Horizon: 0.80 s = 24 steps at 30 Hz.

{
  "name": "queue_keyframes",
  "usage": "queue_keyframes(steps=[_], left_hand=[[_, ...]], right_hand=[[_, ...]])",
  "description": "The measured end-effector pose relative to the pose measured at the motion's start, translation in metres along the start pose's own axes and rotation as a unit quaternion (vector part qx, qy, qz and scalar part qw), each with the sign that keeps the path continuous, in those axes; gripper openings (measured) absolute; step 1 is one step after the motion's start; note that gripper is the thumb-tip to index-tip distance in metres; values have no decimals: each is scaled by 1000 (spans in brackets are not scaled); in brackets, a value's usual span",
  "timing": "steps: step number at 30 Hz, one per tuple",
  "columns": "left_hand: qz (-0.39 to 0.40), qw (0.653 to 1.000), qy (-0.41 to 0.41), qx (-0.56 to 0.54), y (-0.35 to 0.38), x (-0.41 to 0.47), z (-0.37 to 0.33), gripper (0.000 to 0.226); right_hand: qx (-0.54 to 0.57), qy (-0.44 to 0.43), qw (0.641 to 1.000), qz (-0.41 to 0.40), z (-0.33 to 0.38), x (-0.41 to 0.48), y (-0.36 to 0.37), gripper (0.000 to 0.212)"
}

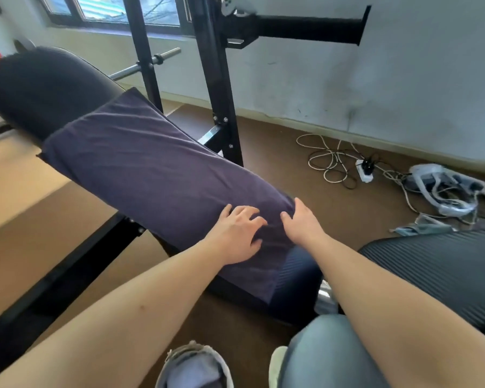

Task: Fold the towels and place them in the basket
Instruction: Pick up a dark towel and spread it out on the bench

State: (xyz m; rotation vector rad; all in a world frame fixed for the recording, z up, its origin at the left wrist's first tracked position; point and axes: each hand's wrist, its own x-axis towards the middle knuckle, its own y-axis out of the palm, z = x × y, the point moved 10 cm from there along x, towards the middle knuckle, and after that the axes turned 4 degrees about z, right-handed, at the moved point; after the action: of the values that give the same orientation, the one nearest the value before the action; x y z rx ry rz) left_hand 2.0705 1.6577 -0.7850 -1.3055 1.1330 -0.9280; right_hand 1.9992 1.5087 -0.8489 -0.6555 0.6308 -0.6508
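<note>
A dark purple towel (151, 163) is lying spread along a padded black desk (39, 88), its long axis running from the near end by the hands up and away to the far left. The left hand (235, 236) is pressing flat on the towel's near end with fingers spread. The right hand (303, 225) is touching the towel's right edge just beside it, thumb on top and fingers reaching over the edge; whether it is pinching the cloth cannot be told. Most of the towel is stretching away ahead of both hands. A black metal frame (219, 79) is standing behind the desk. White cables (331, 161) are trailing over the brown floor (291, 191) below a pale wall (403, 79). No basket is showing.
</note>
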Motion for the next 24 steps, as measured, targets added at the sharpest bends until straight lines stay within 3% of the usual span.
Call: queue_keyframes(steps=[5, 10, 13, 18, 24], left_hand=[[88, 986, 126, 57, 46, -4, -39, 37], [153, 971, 137, 120, 70, -5, -54, 81], [168, 965, 142, 143, 78, -8, -60, 82], [112, 980, 151, 62, 59, -15, -60, 34], [-38, 986, 29, -159, 15, -23, -24, 19]], right_hand=[[44, 3, 999, 14, -18, 19, -5, 67], [69, -17, 997, -12, -23, 28, -11, 65], [75, -20, 997, 9, -19, 29, -6, 59], [140, -4, 990, -21, -25, 31, -9, 5], [300, 17, 953, -30, -23, 27, -23, 22]])
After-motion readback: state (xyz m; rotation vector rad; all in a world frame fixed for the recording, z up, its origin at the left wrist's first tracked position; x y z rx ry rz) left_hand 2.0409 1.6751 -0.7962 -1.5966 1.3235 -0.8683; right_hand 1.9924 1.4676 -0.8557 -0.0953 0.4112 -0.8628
